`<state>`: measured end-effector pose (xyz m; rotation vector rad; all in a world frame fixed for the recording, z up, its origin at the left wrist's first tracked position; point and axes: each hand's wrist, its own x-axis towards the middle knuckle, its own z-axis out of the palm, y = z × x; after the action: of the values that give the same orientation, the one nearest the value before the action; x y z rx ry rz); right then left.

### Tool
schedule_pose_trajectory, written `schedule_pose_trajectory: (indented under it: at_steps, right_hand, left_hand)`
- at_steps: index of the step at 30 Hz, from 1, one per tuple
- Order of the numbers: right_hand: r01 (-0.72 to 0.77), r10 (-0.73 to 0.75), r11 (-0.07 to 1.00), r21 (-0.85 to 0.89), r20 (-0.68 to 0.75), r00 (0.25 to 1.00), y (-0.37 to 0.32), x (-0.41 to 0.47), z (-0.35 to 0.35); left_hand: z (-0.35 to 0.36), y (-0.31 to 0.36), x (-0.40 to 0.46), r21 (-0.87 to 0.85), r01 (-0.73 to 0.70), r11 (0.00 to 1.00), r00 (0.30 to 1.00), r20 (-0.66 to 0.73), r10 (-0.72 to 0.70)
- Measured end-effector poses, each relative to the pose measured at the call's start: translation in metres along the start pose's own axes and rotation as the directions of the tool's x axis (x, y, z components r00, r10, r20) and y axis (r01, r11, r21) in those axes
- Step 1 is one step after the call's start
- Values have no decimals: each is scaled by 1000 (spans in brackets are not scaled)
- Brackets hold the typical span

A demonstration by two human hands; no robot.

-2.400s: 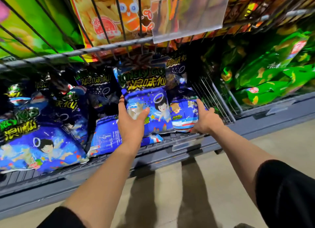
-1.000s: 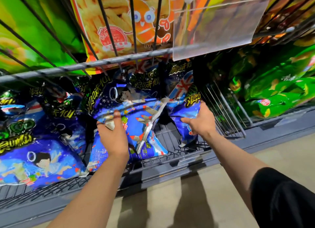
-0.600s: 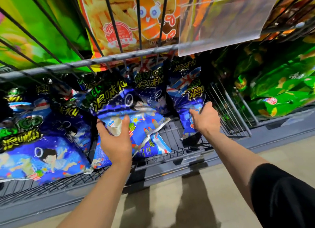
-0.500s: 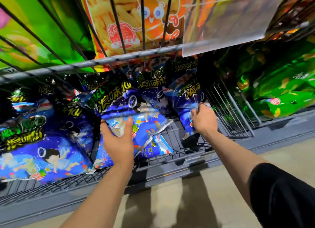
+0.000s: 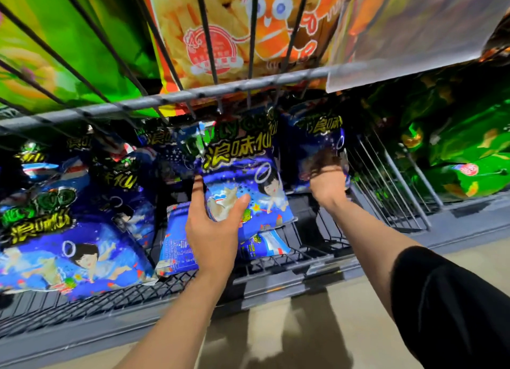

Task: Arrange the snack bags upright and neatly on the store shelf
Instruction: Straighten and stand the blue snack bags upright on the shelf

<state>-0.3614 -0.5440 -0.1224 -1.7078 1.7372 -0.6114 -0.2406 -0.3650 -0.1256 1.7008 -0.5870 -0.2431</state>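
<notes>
The shelf is a grey metal wire grid w/ a solid flat front edge, seen from above and in front. Over it runs a round grey bar of the upper rack, w/ thin dark wires going up. Behind those wires stand big glossy bags, one green at left and one orange w/ a cartoon face and fries print. A clear plastic label holder hangs at upper right, blurred.

At left, a large blue bag of shiny foil leans back, puffy, w/ yellow characters and a drawn child w/ a halo. More blue bags behind it are dark and crowded; how they stand I cannot tell. At right, past a divider of thin upright wires, lie glossy green bags, tilted.

In the middle, the blue snack bag is held about upright, its top near the bar, bottom edge above the grid. The left hand grips its lower left part: thumb curled on the front, fingers going round the left edge behind. Below this hand lies a flat blue bag, back side up w/ small print, on the grid.

The right hand reaches deeper, at the lower part of another blue bag just beside the divider. Fingers are blurred; they seem curled on it, but the grip is not clear.
</notes>
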Motion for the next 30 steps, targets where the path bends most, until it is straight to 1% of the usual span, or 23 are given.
schedule_pose_trajectory:
  at_steps: [4,6,7,9,11,13,16,19,20,22,23,24,25,26,28,30]
  right_hand:
    - [76,-73,996,-47,70,995,9,14,10]
    - [62,-64,997,34,69,996,8,11,11]
    - [72,-76,992,101,33,997,6,8,6]
    - [52,-43,970,236,-42,998,3,-3,-9]
    - [106,-70,953,283,-134,988,10,-17,-29]
    - [193,-148,939,285,-171,974,23,-32,-45]
    - [350,-292,881,319,-215,932,35,-40,-64]
    - [455,-445,842,289,-102,890,42,-37,-79]
    - [488,-486,840,237,-70,871,46,-35,-82]
    - [546,-546,835,71,-18,837,56,-31,-83]
    - [552,-551,834,-24,21,834,60,-32,-82]
    - [539,-536,836,-103,63,842,63,-32,-80]
    - [523,-513,837,-159,105,852,66,-32,-78]
    - [513,-494,838,-187,141,858,70,-33,-76]
    - [504,-475,845,-179,181,861,75,-34,-75]
    - [490,-462,857,-160,184,868,77,-35,-76]
  left_hand:
    - [3,0,4,27,-14,1000,999,29,13]
    - [6,5,4,25,-32,999,999,39,31]
    - [8,9,5,20,-42,999,998,53,41]
    - [18,17,6,-3,-30,1000,995,91,31]
    - [33,23,0,-20,5,1000,990,143,-2]
    - [51,25,-13,-34,35,999,982,187,-28]
    - [74,35,-28,-20,66,998,976,210,-60]
    - [98,46,-33,40,59,997,974,217,-67]
    - [106,48,-36,56,62,997,972,222,-73]
    - [118,46,-42,88,76,993,962,256,-97]
    - [124,41,-44,110,85,990,942,315,-116]
    - [130,36,-45,145,91,985,907,396,-142]
    - [135,30,-43,180,94,979,858,484,-171]
    - [139,25,-40,191,109,975,802,563,-200]
    - [139,19,-31,143,186,972,689,686,-233]
    - [132,16,-26,89,286,954,608,753,-253]
